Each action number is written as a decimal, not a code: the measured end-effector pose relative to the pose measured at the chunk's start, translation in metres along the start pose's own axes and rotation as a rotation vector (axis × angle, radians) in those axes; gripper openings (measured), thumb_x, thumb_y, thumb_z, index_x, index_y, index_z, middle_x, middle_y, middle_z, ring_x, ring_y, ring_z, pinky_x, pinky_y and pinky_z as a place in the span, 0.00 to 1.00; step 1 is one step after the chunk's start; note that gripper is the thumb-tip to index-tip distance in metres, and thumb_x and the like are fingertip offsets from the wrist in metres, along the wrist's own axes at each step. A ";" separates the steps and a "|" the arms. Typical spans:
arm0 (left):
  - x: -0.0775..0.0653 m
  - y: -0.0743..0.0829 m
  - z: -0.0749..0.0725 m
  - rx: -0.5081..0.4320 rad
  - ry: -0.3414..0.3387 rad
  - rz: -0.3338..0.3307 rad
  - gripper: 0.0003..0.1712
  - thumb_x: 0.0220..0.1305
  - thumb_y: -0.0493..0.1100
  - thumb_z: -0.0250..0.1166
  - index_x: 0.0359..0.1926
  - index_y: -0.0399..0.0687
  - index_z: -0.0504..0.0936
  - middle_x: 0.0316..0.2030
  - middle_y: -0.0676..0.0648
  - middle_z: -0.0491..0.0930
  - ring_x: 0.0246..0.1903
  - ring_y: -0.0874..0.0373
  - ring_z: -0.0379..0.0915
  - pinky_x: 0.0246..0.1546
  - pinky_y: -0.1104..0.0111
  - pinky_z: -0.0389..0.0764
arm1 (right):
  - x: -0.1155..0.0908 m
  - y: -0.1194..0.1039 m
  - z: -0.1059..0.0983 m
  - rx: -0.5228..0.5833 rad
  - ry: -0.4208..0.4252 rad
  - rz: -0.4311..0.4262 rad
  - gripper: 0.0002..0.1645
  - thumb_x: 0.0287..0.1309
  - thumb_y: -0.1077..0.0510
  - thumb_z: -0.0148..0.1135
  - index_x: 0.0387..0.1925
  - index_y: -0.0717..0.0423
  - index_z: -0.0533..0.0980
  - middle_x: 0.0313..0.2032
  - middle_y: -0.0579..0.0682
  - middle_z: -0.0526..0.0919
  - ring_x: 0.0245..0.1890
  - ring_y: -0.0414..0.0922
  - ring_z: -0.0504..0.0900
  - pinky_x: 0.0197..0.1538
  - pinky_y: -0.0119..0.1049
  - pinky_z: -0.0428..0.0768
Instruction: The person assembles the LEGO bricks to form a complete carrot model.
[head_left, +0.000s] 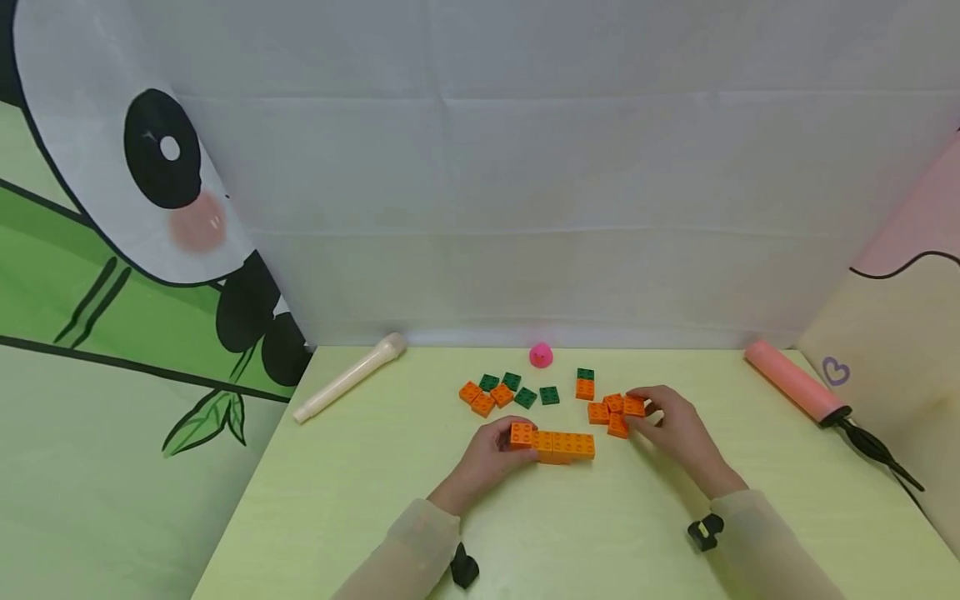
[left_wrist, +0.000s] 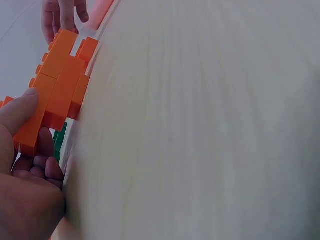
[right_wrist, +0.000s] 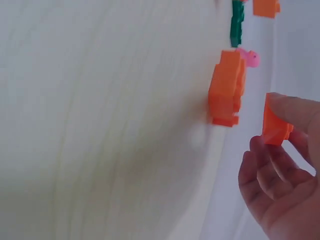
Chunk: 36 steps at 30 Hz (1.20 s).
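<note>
My left hand (head_left: 486, 457) grips a built row of orange toy building bricks (head_left: 566, 444) at its left end, thumb on the near side. Seen from the left wrist, the orange row (left_wrist: 56, 90) has several bricks stacked in steps with studs to the left. My right hand (head_left: 678, 429) pinches a single orange brick (head_left: 633, 406) between thumb and fingers. In the right wrist view this brick (right_wrist: 272, 122) is held apart from a cluster of loose orange bricks (right_wrist: 225, 92). That cluster (head_left: 598, 413) lies on the table just left of the right fingers.
Further back lie several green bricks (head_left: 527, 397) and orange bricks (head_left: 482, 405), with a green-and-orange stack (head_left: 585, 384). Behind them sits a small pink round toy (head_left: 541, 355). A pale tube (head_left: 348, 379) lies at the left, a pink cylinder with black handle (head_left: 795, 381) at the right.
</note>
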<state>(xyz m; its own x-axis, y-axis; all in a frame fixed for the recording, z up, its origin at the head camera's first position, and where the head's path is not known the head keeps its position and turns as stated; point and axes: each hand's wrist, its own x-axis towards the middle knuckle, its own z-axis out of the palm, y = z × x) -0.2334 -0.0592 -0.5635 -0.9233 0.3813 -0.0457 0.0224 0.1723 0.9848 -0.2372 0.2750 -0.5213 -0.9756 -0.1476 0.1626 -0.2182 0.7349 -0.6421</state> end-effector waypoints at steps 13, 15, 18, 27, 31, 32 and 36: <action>0.001 0.000 -0.002 -0.013 0.004 0.003 0.21 0.64 0.38 0.76 0.57 0.49 0.83 0.50 0.50 0.83 0.47 0.55 0.79 0.50 0.69 0.82 | -0.012 -0.032 0.026 0.216 -0.059 -0.031 0.24 0.58 0.57 0.79 0.55 0.55 0.83 0.45 0.45 0.84 0.43 0.49 0.78 0.43 0.36 0.83; 0.001 0.000 -0.001 -0.015 0.008 0.002 0.21 0.65 0.37 0.75 0.57 0.49 0.83 0.50 0.50 0.83 0.47 0.55 0.79 0.50 0.70 0.82 | -0.013 -0.034 0.031 0.229 -0.071 -0.030 0.23 0.57 0.57 0.80 0.54 0.53 0.84 0.47 0.45 0.83 0.44 0.49 0.79 0.45 0.36 0.84; 0.000 0.000 -0.001 -0.022 0.009 0.000 0.21 0.65 0.37 0.75 0.57 0.49 0.83 0.50 0.51 0.83 0.47 0.55 0.79 0.50 0.69 0.82 | -0.015 -0.036 0.037 0.250 -0.086 -0.038 0.23 0.56 0.56 0.80 0.53 0.53 0.84 0.48 0.46 0.83 0.45 0.49 0.79 0.45 0.38 0.84; 0.000 0.000 -0.001 -0.033 -0.004 0.006 0.19 0.65 0.37 0.75 0.56 0.49 0.83 0.51 0.50 0.83 0.48 0.54 0.79 0.52 0.69 0.82 | -0.018 -0.041 0.048 0.333 -0.110 -0.039 0.21 0.58 0.61 0.78 0.53 0.52 0.82 0.50 0.48 0.83 0.49 0.50 0.81 0.44 0.34 0.86; 0.001 -0.001 -0.001 -0.042 -0.008 0.006 0.19 0.65 0.37 0.75 0.56 0.48 0.83 0.51 0.50 0.83 0.48 0.54 0.80 0.52 0.68 0.82 | -0.019 -0.042 0.050 0.390 -0.131 -0.026 0.21 0.59 0.61 0.78 0.54 0.53 0.82 0.51 0.50 0.82 0.51 0.53 0.83 0.46 0.35 0.86; 0.001 -0.001 0.000 -0.043 -0.009 0.006 0.19 0.65 0.37 0.75 0.56 0.48 0.84 0.51 0.50 0.83 0.48 0.54 0.80 0.52 0.68 0.82 | -0.019 -0.042 0.050 0.400 -0.139 -0.025 0.21 0.59 0.61 0.77 0.54 0.53 0.81 0.51 0.51 0.82 0.51 0.53 0.84 0.47 0.36 0.86; 0.001 -0.002 0.000 -0.040 -0.016 0.017 0.19 0.65 0.37 0.75 0.56 0.49 0.83 0.51 0.50 0.83 0.48 0.54 0.80 0.53 0.67 0.82 | -0.021 -0.039 0.051 0.435 -0.175 -0.003 0.21 0.61 0.59 0.77 0.55 0.53 0.81 0.52 0.53 0.82 0.50 0.54 0.85 0.49 0.36 0.86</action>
<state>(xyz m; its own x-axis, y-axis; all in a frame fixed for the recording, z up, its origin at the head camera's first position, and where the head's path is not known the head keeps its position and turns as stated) -0.2342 -0.0593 -0.5652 -0.9165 0.3988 -0.0309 0.0227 0.1291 0.9914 -0.2098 0.2155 -0.5378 -0.9563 -0.2861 0.0601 -0.1745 0.3939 -0.9024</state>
